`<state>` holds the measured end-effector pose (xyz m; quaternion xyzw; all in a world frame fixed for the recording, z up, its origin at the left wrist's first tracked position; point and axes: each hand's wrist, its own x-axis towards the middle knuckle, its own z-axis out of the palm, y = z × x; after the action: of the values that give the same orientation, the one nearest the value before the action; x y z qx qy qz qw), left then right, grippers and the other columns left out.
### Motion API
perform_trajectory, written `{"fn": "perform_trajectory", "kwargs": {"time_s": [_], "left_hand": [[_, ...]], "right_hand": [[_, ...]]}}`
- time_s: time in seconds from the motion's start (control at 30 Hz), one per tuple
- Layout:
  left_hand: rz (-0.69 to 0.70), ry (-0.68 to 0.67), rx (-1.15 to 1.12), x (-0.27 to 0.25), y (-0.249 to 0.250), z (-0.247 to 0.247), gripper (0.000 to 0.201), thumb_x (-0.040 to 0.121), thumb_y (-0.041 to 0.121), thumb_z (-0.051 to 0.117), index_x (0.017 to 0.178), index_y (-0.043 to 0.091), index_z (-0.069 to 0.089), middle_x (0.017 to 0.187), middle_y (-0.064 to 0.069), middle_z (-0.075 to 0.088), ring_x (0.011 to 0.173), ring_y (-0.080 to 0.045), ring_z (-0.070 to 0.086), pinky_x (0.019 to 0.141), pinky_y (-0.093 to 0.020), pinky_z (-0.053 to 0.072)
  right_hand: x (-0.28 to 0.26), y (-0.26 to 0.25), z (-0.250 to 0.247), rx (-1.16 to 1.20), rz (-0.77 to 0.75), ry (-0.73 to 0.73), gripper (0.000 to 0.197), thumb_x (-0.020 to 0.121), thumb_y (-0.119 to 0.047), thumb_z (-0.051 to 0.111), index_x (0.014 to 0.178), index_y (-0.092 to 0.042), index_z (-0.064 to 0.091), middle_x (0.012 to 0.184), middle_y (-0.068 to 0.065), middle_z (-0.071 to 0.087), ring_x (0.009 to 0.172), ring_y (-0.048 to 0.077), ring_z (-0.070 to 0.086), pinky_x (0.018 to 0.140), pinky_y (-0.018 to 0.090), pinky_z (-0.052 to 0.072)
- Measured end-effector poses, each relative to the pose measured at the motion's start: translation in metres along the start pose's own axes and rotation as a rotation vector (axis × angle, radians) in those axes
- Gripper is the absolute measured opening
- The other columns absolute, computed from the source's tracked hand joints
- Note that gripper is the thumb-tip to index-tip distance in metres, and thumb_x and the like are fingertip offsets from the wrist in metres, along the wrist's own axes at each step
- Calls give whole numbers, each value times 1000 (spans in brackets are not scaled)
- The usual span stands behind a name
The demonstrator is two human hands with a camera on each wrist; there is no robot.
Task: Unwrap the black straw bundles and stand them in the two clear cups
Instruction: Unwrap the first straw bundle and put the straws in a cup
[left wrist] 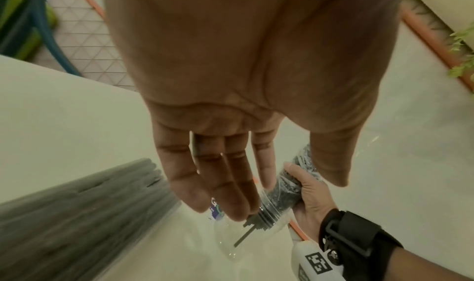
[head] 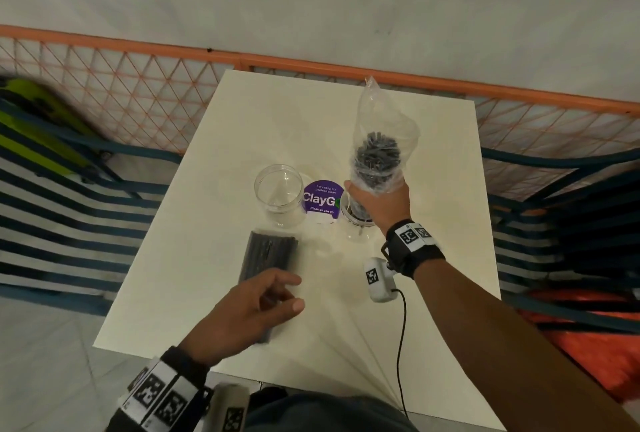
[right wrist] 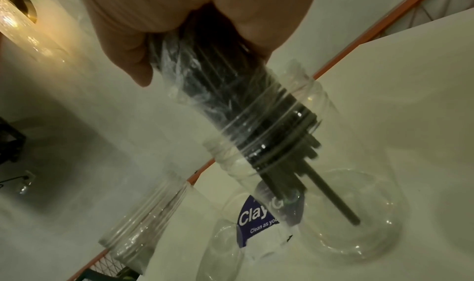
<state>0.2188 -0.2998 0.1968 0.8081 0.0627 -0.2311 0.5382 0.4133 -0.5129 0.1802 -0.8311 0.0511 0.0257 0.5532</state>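
Note:
My right hand (head: pixel 377 201) grips a bundle of black straws (head: pixel 375 154) in a clear plastic wrapper and holds it upright. Its lower end is in the mouth of the right clear cup (head: pixel 356 235). In the right wrist view, straws (right wrist: pixel 330 194) stick out of the wrapper's open bottom into this cup (right wrist: pixel 379 214); one reaches further down than the rest. The left clear cup (head: pixel 278 194) stands upright with nothing in it. A second wrapped bundle (head: pixel 272 255) lies flat on the table. My left hand (head: pixel 294 293) hovers over its near end, fingers (left wrist: pixel 225 184) relaxed and holding nothing.
A round purple ClayGo sticker (head: pixel 320 201) sits on the white table (head: pixel 433 189) between the cups. An orange mesh fence (head: pixel 138 85) runs behind the table. Blue slatted chairs (head: pixel 69 223) flank both sides. A black cable (head: pixel 401 345) hangs from my right wrist camera.

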Motion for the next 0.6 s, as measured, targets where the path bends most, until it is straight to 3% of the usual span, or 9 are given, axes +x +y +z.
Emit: {"fn": "perform_trajectory", "kwargs": {"time_s": [0.07, 0.13, 0.27, 0.33, 0.43, 0.53, 0.6], "left_hand": [[-6, 15, -6, -4, -4, 1, 61, 66, 80, 62, 115, 44, 60, 102, 14, 69, 95, -15, 67, 84, -39, 59], [-11, 21, -14, -6, -6, 2, 63, 63, 83, 61, 114, 46, 60, 102, 15, 69, 95, -15, 67, 80, -39, 61], [2, 7, -17, -6, -3, 4, 54, 65, 77, 64, 111, 48, 61, 100, 19, 68, 89, -12, 67, 73, -33, 61], [1, 13, -32, -5, -1, 6, 49, 68, 72, 65, 110, 47, 62, 99, 18, 68, 89, -12, 67, 72, -37, 61], [10, 15, -36, -5, 1, 9, 51, 67, 73, 66, 110, 47, 62, 102, 17, 68, 92, -16, 67, 73, -42, 61], [16, 19, -45, -5, 2, 11, 46, 70, 68, 69, 110, 47, 62, 100, 16, 68, 90, -18, 67, 71, -42, 60], [15, 34, -46, -6, 0, 11, 35, 76, 58, 70, 108, 46, 63, 99, 15, 68, 88, -17, 66, 71, -38, 59]], "right_hand": [[-3, -4, -2, 27, -41, 15, 55, 67, -26, 88, 111, -26, 55, 98, -18, 64, 90, -2, 63, 89, 27, 53], [-5, -10, -7, 75, -82, 39, 60, 67, -21, 89, 113, -29, 51, 97, -21, 61, 87, -12, 60, 86, 21, 52], [-6, -31, -23, 324, -71, 66, 61, 73, -17, 84, 121, -30, 49, 114, -17, 59, 103, -9, 58, 86, 13, 46], [-4, -49, -34, 428, -84, 99, 61, 73, -22, 84, 123, -29, 49, 119, -17, 58, 108, -9, 57, 91, 10, 44], [-9, -80, -57, 527, -106, 206, 51, 80, -33, 77, 124, -29, 51, 118, -20, 57, 111, -3, 55, 109, 22, 39], [-13, -87, -87, 583, -47, 422, 48, 90, -35, 67, 130, -13, 53, 113, -11, 59, 105, 6, 59, 104, 24, 43], [-19, -76, -104, 664, -50, 495, 56, 83, -43, 73, 126, -12, 55, 125, 5, 66, 113, 21, 64, 104, 37, 47]]}}
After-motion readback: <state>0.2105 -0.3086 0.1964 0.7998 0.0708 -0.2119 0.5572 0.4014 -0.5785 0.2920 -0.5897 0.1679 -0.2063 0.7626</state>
